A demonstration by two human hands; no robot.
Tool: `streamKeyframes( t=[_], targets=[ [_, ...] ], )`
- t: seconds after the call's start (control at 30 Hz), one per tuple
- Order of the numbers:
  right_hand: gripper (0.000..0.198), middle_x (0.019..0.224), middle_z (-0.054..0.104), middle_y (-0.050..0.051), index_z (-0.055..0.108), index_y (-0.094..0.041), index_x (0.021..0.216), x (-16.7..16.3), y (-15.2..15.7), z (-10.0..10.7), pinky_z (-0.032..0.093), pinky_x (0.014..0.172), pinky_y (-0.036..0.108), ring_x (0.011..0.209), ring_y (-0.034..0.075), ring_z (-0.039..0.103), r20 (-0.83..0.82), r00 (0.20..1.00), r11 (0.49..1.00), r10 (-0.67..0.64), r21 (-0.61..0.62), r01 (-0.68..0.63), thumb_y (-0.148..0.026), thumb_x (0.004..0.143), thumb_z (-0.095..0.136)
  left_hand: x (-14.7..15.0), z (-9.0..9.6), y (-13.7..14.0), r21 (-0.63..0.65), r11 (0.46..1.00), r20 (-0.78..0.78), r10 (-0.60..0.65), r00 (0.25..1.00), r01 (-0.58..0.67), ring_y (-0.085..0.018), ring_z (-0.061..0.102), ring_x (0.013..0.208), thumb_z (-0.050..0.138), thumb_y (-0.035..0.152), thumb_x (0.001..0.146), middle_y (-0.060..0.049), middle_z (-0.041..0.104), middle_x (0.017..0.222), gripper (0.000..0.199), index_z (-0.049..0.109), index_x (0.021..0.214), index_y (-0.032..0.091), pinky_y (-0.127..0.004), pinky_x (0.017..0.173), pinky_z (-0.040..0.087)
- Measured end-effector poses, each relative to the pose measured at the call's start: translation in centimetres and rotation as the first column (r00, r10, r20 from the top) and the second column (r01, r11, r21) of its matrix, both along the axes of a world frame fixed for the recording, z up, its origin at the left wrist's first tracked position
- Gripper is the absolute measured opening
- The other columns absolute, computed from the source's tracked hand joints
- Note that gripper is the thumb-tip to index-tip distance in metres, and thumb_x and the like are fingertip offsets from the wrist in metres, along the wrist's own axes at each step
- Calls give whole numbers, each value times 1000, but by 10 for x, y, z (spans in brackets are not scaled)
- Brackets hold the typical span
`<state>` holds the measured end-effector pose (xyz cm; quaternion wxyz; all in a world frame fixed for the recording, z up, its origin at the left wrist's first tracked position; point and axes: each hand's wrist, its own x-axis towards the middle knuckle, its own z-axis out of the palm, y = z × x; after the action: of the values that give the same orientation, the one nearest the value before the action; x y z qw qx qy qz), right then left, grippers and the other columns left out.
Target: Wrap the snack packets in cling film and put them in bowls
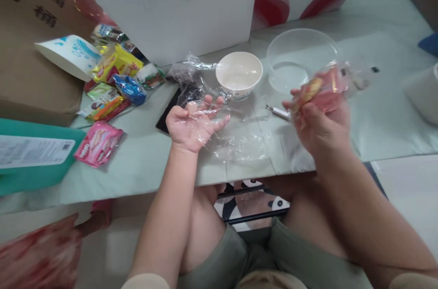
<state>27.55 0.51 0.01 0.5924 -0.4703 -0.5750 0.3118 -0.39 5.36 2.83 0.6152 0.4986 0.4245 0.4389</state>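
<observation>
My left hand (195, 127) is palm up above the table with its fingers spread. Clear crinkled plastic film (239, 143) lies behind and beside it; whether the fingers touch the film I cannot tell. My right hand (323, 122) is raised and closed on a snack packet (330, 86) in pink and clear wrapping, with something yellowish showing at its left end. Motion blurs the packet. Just left of that hand lies a small white tool with a metal tip (278, 112). Beyond the hands stand a white paper bowl (239, 71) and a clear round plastic tub (287, 74).
On the left are a pile of wrapped snacks (116, 70), a tilted paper cup (70, 54), a pink packet (98, 144) and a green container (37, 172). Cartons (171, 6) line the back. A dark flat object (167, 113) lies partly under the film. Another person's patterned clothing (41, 252) shows lower left.
</observation>
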Motion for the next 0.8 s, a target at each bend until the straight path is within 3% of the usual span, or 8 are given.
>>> streamKeyframes(
  t=[0.13,0.23,0.37,0.47,0.53,0.6,0.7,0.8],
  targets=[
    [51,110,68,9,57,-27,126,30,35,36,56,81,39,92,21,67,392,863,945,-320,66,321,-44,82,78,0,2,-1,-27,1000,32,17,999,-16,-34,64,126,42,58,81,-10,75,108,42,52,61,23,-58,86,61],
    [51,109,69,11,66,-21,116,46,84,56,54,84,45,95,25,65,756,587,894,-291,-5,449,-43,73,84,2,3,-2,-86,996,105,-13,994,22,-33,62,129,41,57,82,-9,74,111,42,48,59,22,-56,88,61],
    [67,110,69,14,69,-19,116,48,115,70,46,97,63,114,39,64,881,424,870,-210,-30,493,-57,63,87,1,6,-4,-46,999,98,-16,995,21,-34,63,127,40,61,84,-9,75,111,47,50,60,22,-56,86,62],
    [53,125,68,21,67,-16,121,29,75,77,46,103,61,120,38,63,828,521,949,-206,39,313,-50,81,77,-1,8,-5,-25,1000,81,1,997,1,-33,64,125,42,56,85,-9,75,109,42,52,62,22,-56,85,62],
    [36,126,69,16,63,-22,126,13,26,73,51,104,53,118,31,66,683,730,999,-19,49,-20,-41,95,61,-2,9,-5,8,1000,25,-16,1000,16,-31,65,124,43,51,87,-9,75,110,38,55,65,23,-53,84,63],
    [49,137,64,15,55,-26,139,-2,-22,57,50,110,51,130,30,61,613,752,953,243,-6,-303,-40,93,66,-3,10,-6,35,999,-19,-27,999,28,-29,66,123,44,46,88,-8,74,110,35,57,67,23,-51,84,63],
    [73,135,65,17,48,-23,145,-18,-66,21,54,105,54,125,33,64,630,724,957,281,-128,-260,-45,83,78,-2,9,-9,-16,1000,0,-16,1000,16,-28,65,124,43,43,88,-8,74,110,35,51,61,21,-49,86,63],
    [20,94,73,5,65,-25,110,-26,-76,-6,54,100,51,97,24,71,577,786,975,219,-110,-191,-25,90,67,2,8,-12,-138,990,127,39,991,-21,-30,65,123,47,41,82,-8,73,103,34,41,56,21,-51,89,62]
  ],
)
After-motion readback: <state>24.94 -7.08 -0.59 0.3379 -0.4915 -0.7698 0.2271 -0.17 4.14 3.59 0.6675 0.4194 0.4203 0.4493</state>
